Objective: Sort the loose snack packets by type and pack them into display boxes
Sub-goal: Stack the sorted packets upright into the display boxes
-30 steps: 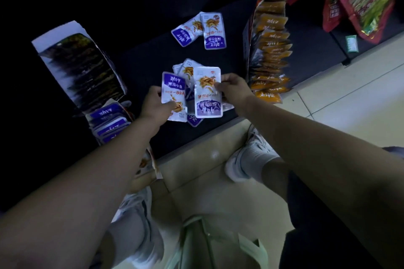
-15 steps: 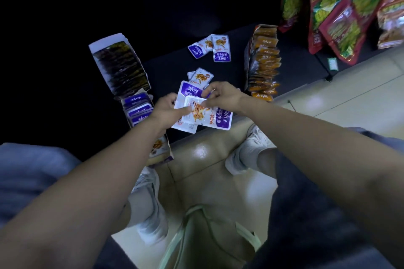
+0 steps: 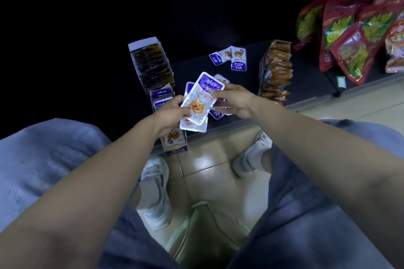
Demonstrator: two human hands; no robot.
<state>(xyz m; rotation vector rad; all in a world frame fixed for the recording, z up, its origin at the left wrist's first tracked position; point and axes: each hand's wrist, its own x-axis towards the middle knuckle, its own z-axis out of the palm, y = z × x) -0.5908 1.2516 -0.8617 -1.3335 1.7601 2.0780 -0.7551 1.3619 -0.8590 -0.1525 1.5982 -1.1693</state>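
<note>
Both my hands hold a small stack of purple-and-white snack packets [image 3: 199,100] above the edge of a dark low table [image 3: 306,85]. My left hand [image 3: 172,113] pinches the stack's lower left side. My right hand [image 3: 234,99] pinches its upper right edge. Just left of my left hand stands a purple display box [image 3: 162,98] partly filled with the same packets. Two more purple packets [image 3: 231,58] lie loose farther back, and others lie under my hands.
A white box of dark packets [image 3: 152,65] stands behind the purple box. A box of orange packets [image 3: 276,70] stands to the right. Large red snack bags [image 3: 354,28] pile up at the far right. My knees and white shoes [image 3: 156,192] are over tiled floor.
Each hand held one packet a second ago; now both packets are gathered into one stack, tilted and closer to the purple box. The camera has pulled back.
</note>
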